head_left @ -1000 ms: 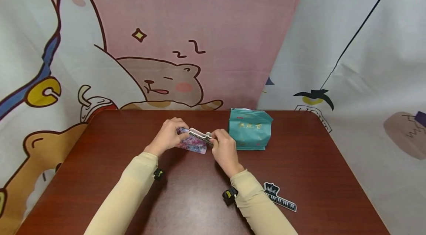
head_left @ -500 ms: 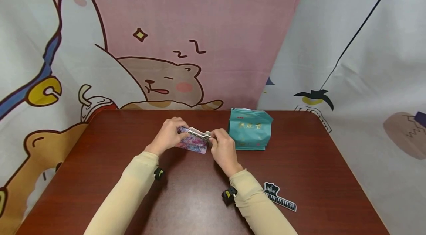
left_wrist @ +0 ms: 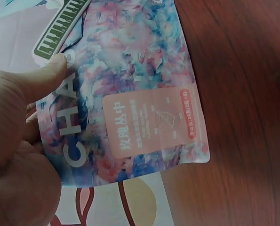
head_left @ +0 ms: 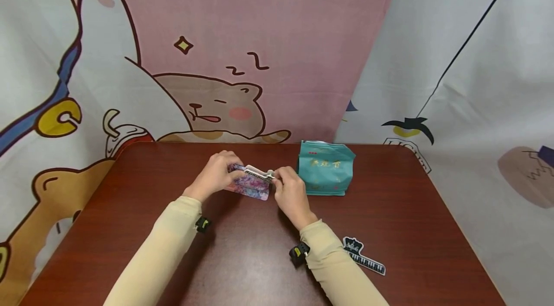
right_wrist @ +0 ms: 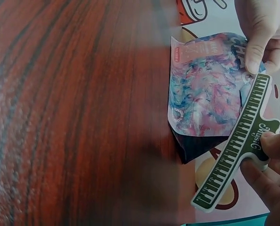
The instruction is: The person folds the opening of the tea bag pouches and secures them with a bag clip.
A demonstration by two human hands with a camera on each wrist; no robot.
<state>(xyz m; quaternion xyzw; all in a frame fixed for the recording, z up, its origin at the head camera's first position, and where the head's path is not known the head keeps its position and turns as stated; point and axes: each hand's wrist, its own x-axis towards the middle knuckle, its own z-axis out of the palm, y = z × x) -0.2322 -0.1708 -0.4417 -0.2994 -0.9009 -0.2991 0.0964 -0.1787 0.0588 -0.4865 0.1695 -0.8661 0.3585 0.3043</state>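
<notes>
My left hand (head_left: 215,175) pinches the top edge of a pink-and-blue patterned pouch (head_left: 251,187) between thumb and fingers. Large white letters and a pink label panel (left_wrist: 154,122) show on its front. My right hand (head_left: 293,194) pinches the crown-shaped handle of a piano-key bag clip (right_wrist: 231,143), which is green with "Music" on it. The clip slants along the pouch's top edge, one end close to the left thumb (right_wrist: 256,54). Its other end reaches past the pouch's far side in the right wrist view. Part of the pouch's top is hidden behind the clip.
An upright teal bag (head_left: 326,171) with gold characters stands just right of my right hand. A black-and-white piano-key clip (head_left: 365,261) lies on the brown table (head_left: 251,267) beside my right sleeve. A cartoon-printed curtain (head_left: 303,56) hangs behind the table's back edge.
The clip's right end has tilted up, so it lies more level along the pouch's top edge. My left hand and forearm have shifted slightly left; my right hand has barely moved.
</notes>
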